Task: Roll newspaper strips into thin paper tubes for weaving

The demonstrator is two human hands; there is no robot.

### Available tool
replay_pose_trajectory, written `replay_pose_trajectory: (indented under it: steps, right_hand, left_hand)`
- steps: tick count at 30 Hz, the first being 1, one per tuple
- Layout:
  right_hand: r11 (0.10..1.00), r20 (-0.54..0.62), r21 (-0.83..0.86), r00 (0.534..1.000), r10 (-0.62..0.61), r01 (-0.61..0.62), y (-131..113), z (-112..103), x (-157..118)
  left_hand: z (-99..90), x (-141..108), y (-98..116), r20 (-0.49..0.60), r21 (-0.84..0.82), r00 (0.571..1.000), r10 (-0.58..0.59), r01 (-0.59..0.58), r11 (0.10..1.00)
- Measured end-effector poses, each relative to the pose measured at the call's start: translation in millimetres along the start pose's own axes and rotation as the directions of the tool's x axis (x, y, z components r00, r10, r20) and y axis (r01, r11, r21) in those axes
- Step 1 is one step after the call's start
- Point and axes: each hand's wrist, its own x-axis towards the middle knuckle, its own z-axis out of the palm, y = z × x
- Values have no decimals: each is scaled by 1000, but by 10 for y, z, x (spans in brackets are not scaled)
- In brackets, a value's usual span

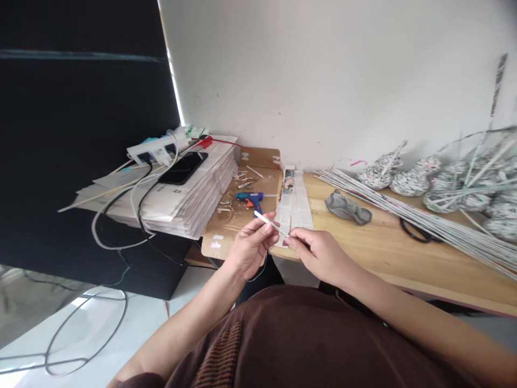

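Observation:
A thin white rolled paper stick slants between my two hands, above the table's front edge. My left hand is closed on its middle, thumb on top, with the upper end sticking out past the fingers. The fingertips of my right hand pinch the lower end. Printed paper strips lie on the table just beyond my hands. To their left, a blue and orange glue gun rests on a piece of cardboard among paper scraps.
At the left stands a tall paper stack with a phone, a power strip and cables. On the right are a grey cloth, a bundle of paper sticks, black scissors handles and several woven paper pieces.

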Motion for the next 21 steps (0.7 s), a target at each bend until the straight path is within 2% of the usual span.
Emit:
replay_pose_trajectory:
  steps: [2,4,6,7,8,9,10,12,13,14,15,16,18,19,20,21]
  right_hand:
    - [1000,3,31,1000,0,0,9,6,-8]
    - [969,139,228,988,66,-97,36,14,-12]
    - [822,389,483,915,109,-303,77,20,-10]
    - [729,487,557,867,101,-397,95,21,-8]
    - [672,539,587,837,92,-452,108,21,-8]
    - [675,530,585,842,102,-450,112,19,-9]
    - [731,465,555,877,123,-396,109,17,-14]
    - [885,245,412,961,124,-219,86,15,-28]
    - [928,162,338,981,104,-155,74,16,-37]
    - [942,136,309,986,94,-132,67,19,-45]
    - [927,170,341,980,104,-158,68,24,-50]
    - [880,257,418,959,123,-225,77,28,-52]
    - [723,450,569,884,127,-393,112,32,-49]
    - [663,499,605,858,117,-442,132,30,-45]
    - [647,499,617,858,117,-448,149,25,-43]
    - [671,458,612,879,130,-418,163,18,-43]
  left_hand:
    - [-2,9,-3,-13,6,1000,13,-13,1000]
    - [-7,13,-7,-23,15,1000,6,-6,1000]
    - [-12,11,-13,-20,22,1000,-22,23,999]
    - [-15,9,-16,-19,22,999,-33,33,999]
    - [-17,6,-19,-20,21,999,-36,36,999]
    - [-18,4,-21,-25,19,999,-28,29,999]
    - [-19,3,-24,-31,19,999,-14,15,1000]
    - [-13,2,-29,-37,31,999,21,-19,999]
    - [-7,1,-31,-34,41,999,32,-30,999]
    - [0,-1,-34,-28,50,999,36,-35,998]
    - [9,-3,-37,-21,58,999,36,-34,998]
    - [17,-4,-41,-13,63,999,30,-29,998]
    - [29,-5,-47,0,67,1000,16,-16,998]
    - [32,-4,-50,4,66,1000,13,-13,998]
    - [33,-1,-53,6,65,1000,12,-13,998]
    - [35,2,-55,4,61,1000,15,-16,998]
